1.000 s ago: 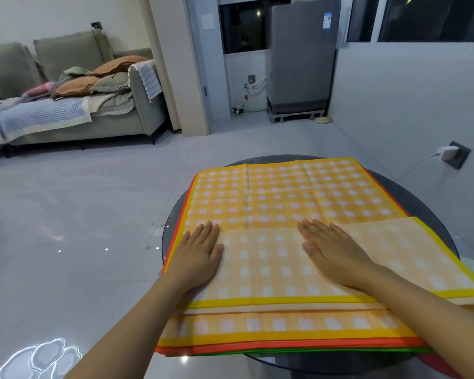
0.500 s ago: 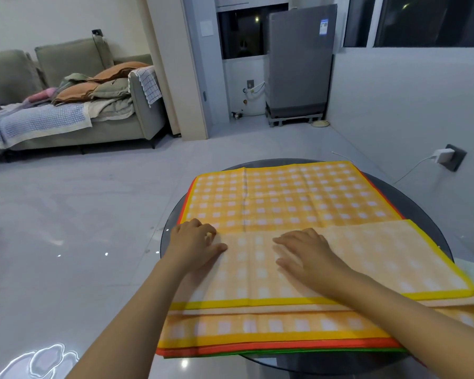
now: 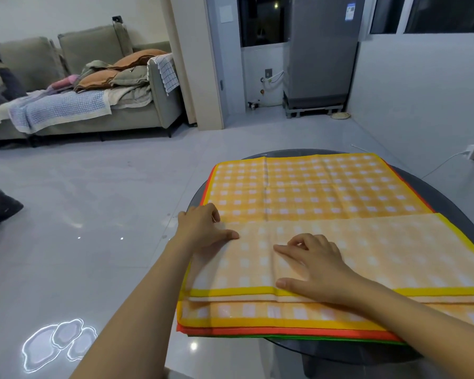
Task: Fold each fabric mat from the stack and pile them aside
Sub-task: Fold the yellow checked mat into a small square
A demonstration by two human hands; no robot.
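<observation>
Orange-and-white checked fabric mat (image 3: 340,247), yellow-bordered, lies half-folded atop the stack (image 3: 257,328) on the round dark glass table (image 3: 465,214); left hand (image 3: 203,228) pinches its left fold edge, right hand (image 3: 315,265) curls on the flap, so the second fold seems next.

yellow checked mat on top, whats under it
Under the yellow checked mat, only edges show: an orange mat and a green mat, stacked on the dark round table. Whether more mats lie between is hidden.
</observation>
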